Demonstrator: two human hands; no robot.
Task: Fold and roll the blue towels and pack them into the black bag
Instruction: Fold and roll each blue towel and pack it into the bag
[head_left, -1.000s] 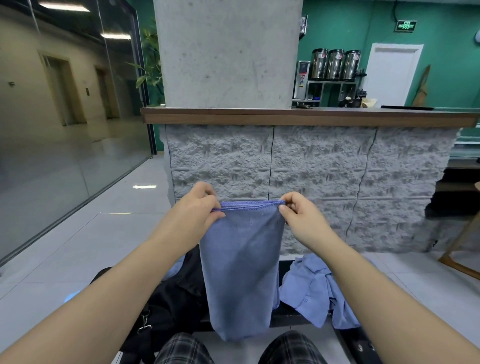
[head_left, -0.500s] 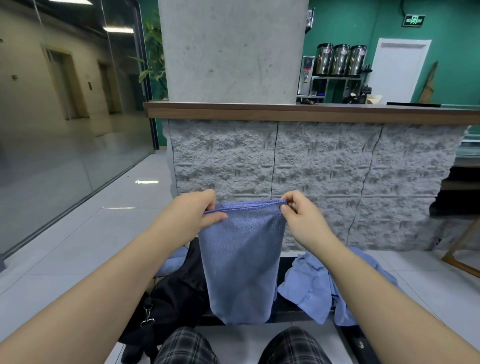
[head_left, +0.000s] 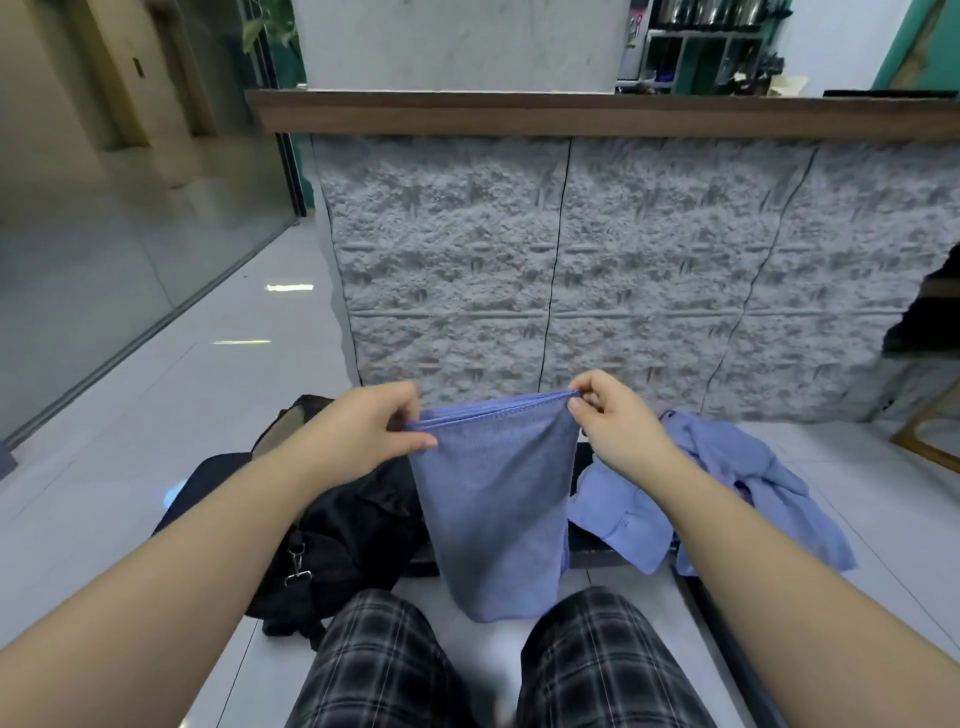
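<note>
1. The left hand pinches the left top corner of the towel between thumb and curled fingers.
2. The right hand pinches the right top corner in the same way.
3. The towel hangs folded below the fingers, its lower end between the knees.
4. The bag lies below the left hand, on the floor.
5. A crumpled blue cloth lies below the right hand.

The towel is blue, the bag black, the shirt pale blue, the trousers dark plaid, the wall grey.
</note>
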